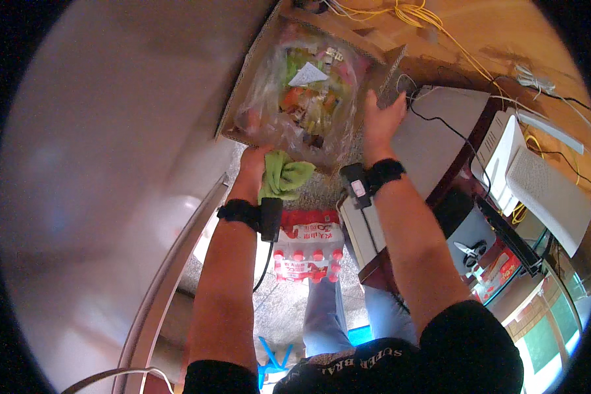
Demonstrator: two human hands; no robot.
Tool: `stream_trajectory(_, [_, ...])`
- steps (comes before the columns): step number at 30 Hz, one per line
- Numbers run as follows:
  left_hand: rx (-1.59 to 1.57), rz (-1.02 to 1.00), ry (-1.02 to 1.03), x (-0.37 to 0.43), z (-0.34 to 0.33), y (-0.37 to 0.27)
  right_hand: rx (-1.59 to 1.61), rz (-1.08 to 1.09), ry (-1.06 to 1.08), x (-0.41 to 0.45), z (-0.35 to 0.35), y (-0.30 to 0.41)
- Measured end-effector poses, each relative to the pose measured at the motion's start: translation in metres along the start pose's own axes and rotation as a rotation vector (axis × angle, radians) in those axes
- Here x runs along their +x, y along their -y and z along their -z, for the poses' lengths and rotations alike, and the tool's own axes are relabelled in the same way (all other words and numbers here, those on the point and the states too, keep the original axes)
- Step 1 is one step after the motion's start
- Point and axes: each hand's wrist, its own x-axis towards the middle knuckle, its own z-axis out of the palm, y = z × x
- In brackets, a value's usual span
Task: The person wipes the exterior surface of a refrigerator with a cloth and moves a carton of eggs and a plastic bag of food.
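An open cardboard box (256,54) lies before me at the top of the view. Inside it is a clear plastic bag (266,103) with colourful packets and a folded white paper (309,75) on top. My left hand (250,167) holds a crumpled green cloth (281,175) at the box's near left corner; its fingers are partly hidden there. On the other side, my right hand (385,115) grips the box's right side by a raised flap (393,74). Each wrist wears a black strap with a cabled device.
Below the box stands a shrink-wrapped pack of red-capped bottles (309,246). To the right are a white router-like device (497,157), black-handled scissors (470,253) and loose cables. Yellow cable (418,15) lies coiled at the top. A large smooth pale surface (103,147) fills the left.
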Motion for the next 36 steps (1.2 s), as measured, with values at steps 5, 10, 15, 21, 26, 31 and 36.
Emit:
stream_trajectory(5, [-0.056,0.097,0.057,-0.020,0.006,0.002,1.118,-1.490,0.210,-0.109,0.008,-0.032])
stream_trajectory(10, [0.185,0.036,-0.031,-0.002,0.048,0.031,1.054,-1.518,0.392,-0.166,-0.021,-0.066])
stream_trajectory(15, [-0.014,-0.072,0.075,-0.016,0.024,0.015,0.988,-1.222,0.615,-0.193,-0.049,-0.069])
stream_trajectory(21, [0.005,-0.149,-0.059,-0.023,0.010,0.017,0.933,-0.842,0.792,-0.181,-0.080,-0.069])
stream_trajectory(26, [0.157,-0.261,0.058,-0.002,0.026,0.020,0.824,-0.652,0.932,-0.179,-0.087,-0.070])
stream_trajectory(31, [-0.024,-0.423,0.119,-0.007,-0.003,0.004,0.672,-0.484,1.040,-0.159,-0.084,-0.088])
stream_trajectory(36, [0.073,-0.289,0.081,0.020,-0.003,-0.009,0.591,-0.353,1.158,-0.137,-0.080,-0.100])
